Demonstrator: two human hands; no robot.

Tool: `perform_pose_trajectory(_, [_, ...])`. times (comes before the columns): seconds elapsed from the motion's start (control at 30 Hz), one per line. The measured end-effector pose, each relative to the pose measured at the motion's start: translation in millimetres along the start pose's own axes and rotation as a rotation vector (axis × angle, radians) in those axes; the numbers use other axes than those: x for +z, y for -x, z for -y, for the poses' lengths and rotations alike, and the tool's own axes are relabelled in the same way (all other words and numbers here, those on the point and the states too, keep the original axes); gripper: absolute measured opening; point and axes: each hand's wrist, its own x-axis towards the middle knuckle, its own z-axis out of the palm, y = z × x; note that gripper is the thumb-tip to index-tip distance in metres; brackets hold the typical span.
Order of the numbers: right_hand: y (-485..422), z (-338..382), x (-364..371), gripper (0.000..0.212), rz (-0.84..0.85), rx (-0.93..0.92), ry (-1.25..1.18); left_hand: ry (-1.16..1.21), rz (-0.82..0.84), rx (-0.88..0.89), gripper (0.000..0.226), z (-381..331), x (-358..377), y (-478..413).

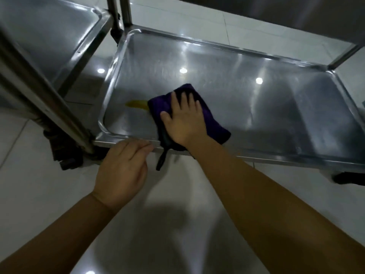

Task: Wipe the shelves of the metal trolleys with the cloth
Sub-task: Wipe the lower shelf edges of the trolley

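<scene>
The dark purple cloth [214, 123] lies folded on the lower shelf [276, 107] of the metal trolley, in its near-left part. Its long axis seems to run diagonally, from the far left to the near right. Its near corner reaches over the front rim of the shelf, and a thin black loop [162, 159] hangs down from there. Just to the left of the cloth, touching its edge, there is a yellow stain [137, 104] on the steel.

The right hand [184, 119] presses flat on the cloth, fingers straight and a little spread, pointing away from the person; the forearm comes in from the lower right. The left hand [122, 171] is at the front rim, left of the cloth, with the fingers bent and close together. The fingertips are blurred, so I cannot tell if they grip the rim or only touch it.

The hand covers the middle of the cloth. A second trolley shelf [49, 32] stands at the left, cut off by the picture edge, with a steel post [39, 86] and a dark caster [65, 153] beside it on the tiled floor [49, 194].
</scene>
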Motion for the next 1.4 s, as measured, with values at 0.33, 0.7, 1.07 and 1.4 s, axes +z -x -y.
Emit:
perform_pose_trajectory(0.33, [-44, -20, -10, 0.068, -0.003, -0.272, -0.017, -0.189, -0.037, -0.12, 0.03, 32, -15, 2])
perform_pose_trajectory(0.7, [-99, -28, -17, 0.071, 0.001, 0.007, -0.002, -0.233, 0.004, -0.076, 0.039, 40, -13, 19])
perform_pose_trajectory(1.07, [-46, 71, 3, 0.068, 0.097, -0.675, 0.067, -0.125, 0.069, -0.005, 0.031, 54, -35, 34])
perform_pose_trajectory(1.4, [-68, 56, -9, 0.058, 0.235, -0.786, -0.11, -0.192, -0.047, 0.002, 0.028, 62, -52, 41])
